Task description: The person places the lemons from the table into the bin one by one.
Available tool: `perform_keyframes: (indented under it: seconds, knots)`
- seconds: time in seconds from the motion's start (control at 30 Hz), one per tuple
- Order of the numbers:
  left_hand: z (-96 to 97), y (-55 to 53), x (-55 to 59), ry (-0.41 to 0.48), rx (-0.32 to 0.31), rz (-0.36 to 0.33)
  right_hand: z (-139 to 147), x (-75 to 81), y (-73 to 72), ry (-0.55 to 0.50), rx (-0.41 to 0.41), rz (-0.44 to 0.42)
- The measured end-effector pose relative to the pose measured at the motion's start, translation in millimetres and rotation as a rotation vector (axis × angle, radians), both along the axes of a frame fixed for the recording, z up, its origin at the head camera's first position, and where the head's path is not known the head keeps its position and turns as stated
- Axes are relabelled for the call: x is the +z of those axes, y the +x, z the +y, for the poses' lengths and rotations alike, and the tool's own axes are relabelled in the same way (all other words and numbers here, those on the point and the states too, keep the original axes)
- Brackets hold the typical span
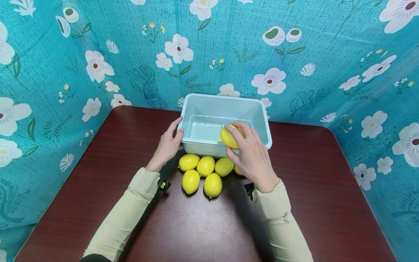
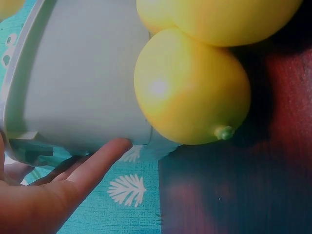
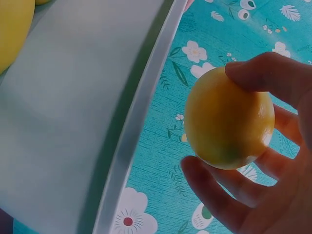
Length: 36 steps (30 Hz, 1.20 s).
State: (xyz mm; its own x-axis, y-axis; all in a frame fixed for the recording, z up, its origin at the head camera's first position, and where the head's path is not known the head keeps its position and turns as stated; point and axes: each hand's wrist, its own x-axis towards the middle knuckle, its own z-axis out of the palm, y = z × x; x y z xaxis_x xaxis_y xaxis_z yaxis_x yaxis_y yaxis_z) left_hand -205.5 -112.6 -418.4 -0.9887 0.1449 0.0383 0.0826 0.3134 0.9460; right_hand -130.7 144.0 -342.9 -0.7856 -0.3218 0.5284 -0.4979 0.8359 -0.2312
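Observation:
A lemon (image 1: 228, 137) is gripped between the thumb and fingers of my right hand (image 1: 251, 156), above the front part of a pale blue plastic bin (image 1: 226, 100). In the right wrist view, this lemon (image 3: 229, 119) appears beyond the bin's rim (image 3: 131, 117), with fingers around it. My left hand (image 1: 167, 146) touches the bin's left end; the left wrist view shows a long straight finger (image 2: 100, 163) against that end. Several more lemons (image 1: 205, 166) lie on the table along the bin's front wall. A bit of yellow shows inside the bin, mostly hidden.
The dark reddish-brown table (image 1: 314, 189) extends to both sides of the bin and toward me. A turquoise flowered cloth (image 1: 226, 58) hangs behind it and along both sides, close behind the bin.

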Motion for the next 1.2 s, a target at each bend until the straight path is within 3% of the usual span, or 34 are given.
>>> perform_keyframes:
  seconds: [0.33,1.2]
  knots:
    - [0.2,0.1,-0.1,0.006,-0.005,-0.009,-7.9,-5.1,-9.6,-0.037,-0.026,0.015]
    - [1.1,-0.2,0.5,0.01,0.0,-0.001,-16.1,-10.9,-21.3,-0.089,0.039,-0.05]
